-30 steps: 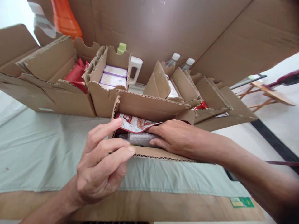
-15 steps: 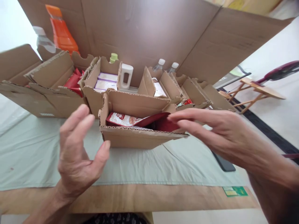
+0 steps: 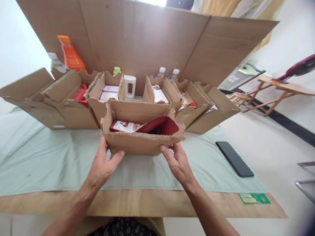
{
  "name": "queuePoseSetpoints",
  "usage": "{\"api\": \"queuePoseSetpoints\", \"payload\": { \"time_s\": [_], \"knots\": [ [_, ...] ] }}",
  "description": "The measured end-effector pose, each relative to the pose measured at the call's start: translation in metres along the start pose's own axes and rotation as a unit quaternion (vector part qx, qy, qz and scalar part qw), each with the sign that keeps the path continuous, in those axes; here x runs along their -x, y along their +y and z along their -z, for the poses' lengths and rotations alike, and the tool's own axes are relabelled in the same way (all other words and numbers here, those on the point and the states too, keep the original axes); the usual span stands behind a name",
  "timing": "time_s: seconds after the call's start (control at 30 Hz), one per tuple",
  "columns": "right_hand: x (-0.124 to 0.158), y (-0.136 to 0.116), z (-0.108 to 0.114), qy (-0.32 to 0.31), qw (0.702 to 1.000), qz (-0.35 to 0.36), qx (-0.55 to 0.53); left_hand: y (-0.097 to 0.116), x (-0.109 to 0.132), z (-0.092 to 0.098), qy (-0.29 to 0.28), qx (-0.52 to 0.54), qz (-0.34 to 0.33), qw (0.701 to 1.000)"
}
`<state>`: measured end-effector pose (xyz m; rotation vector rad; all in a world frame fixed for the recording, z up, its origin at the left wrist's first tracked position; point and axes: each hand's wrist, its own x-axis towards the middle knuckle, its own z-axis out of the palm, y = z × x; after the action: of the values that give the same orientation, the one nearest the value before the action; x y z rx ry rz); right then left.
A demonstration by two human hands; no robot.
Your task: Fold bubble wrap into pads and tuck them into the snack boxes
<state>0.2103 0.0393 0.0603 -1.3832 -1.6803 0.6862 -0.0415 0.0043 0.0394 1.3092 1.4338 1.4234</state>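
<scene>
A small open cardboard box [image 3: 137, 147] stands on the pale green cloth [image 3: 49, 160] right in front of me. Inside it lie a red packet [image 3: 161, 126] and a white-and-red printed packet [image 3: 124, 126]. My left hand [image 3: 103, 162] rests at the box's front left corner, fingers spread, thumb on the front wall. My right hand [image 3: 177, 162] touches the lower front right corner with its fingers stretched out. Neither hand is closed round anything.
Behind stands a row of open cardboard boxes [image 3: 71, 114] with red packets, white-and-purple packs and bottles, backed by a tall cardboard sheet [image 3: 147, 42]. An orange bottle [image 3: 70, 55] is at the back left. A black phone [image 3: 234, 159] and a green card [image 3: 254, 198] lie at the right.
Both hands came out of the box, lifted apart, then dropped onto its front corners. The box now sits farther from me, and the view has pulled back.
</scene>
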Motion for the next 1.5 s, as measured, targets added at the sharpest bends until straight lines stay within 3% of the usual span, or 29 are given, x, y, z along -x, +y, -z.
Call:
{"api": "queuePoseSetpoints", "payload": {
  "time_s": [0.17, 0.23, 0.3, 0.43, 0.5, 0.57, 0.63, 0.77, 0.9, 1.03, 1.2, 1.33, 1.5],
  "knots": [
    [0.078, 0.017, 0.030, 0.095, 0.994, 0.008, 0.049, -0.013, 0.073, -0.018, -0.001, -0.079, -0.013, 0.997],
    [0.107, 0.020, 0.036, 0.116, 0.990, 0.001, 0.078, -0.020, 0.102, -0.013, 0.005, -0.117, -0.033, 0.993],
    [0.119, 0.012, 0.029, 0.105, 0.992, -0.003, 0.072, -0.022, 0.116, 0.003, 0.021, -0.149, -0.043, 0.988],
    [0.088, -0.027, -0.015, 0.040, 0.999, 0.022, -0.021, -0.008, 0.094, 0.045, 0.076, -0.123, -0.042, 0.989],
    [0.065, -0.045, -0.033, 0.016, 0.996, 0.050, -0.068, 0.003, 0.078, 0.053, 0.131, -0.085, -0.060, 0.986],
    [0.052, -0.053, -0.040, 0.014, 0.994, 0.065, -0.091, 0.010, 0.071, 0.049, 0.170, -0.072, -0.074, 0.980],
    [0.053, -0.048, -0.037, 0.046, 0.994, 0.056, -0.084, 0.010, 0.077, 0.036, 0.173, -0.096, -0.078, 0.977],
    [0.072, -0.021, -0.018, 0.131, 0.988, 0.036, -0.071, -0.008, 0.106, 0.006, 0.136, -0.142, -0.063, 0.979],
    [0.075, 0.001, -0.018, 0.141, 0.985, 0.024, -0.100, -0.023, 0.135, -0.003, 0.126, -0.192, -0.060, 0.971],
    [0.044, 0.012, -0.034, 0.137, 0.984, 0.018, -0.108, -0.017, 0.150, -0.002, 0.119, -0.238, -0.078, 0.961],
    [-0.015, 0.013, -0.050, 0.092, 0.983, 0.055, -0.151, -0.004, 0.149, -0.002, 0.078, -0.236, -0.131, 0.960],
    [-0.046, 0.007, -0.061, 0.071, 0.980, 0.074, -0.170, -0.010, 0.140, -0.002, 0.032, -0.235, -0.107, 0.966],
    [-0.069, -0.001, -0.076, 0.072, 0.974, 0.092, -0.196, -0.022, 0.141, -0.011, 0.024, -0.221, -0.108, 0.969]
  ]
}}
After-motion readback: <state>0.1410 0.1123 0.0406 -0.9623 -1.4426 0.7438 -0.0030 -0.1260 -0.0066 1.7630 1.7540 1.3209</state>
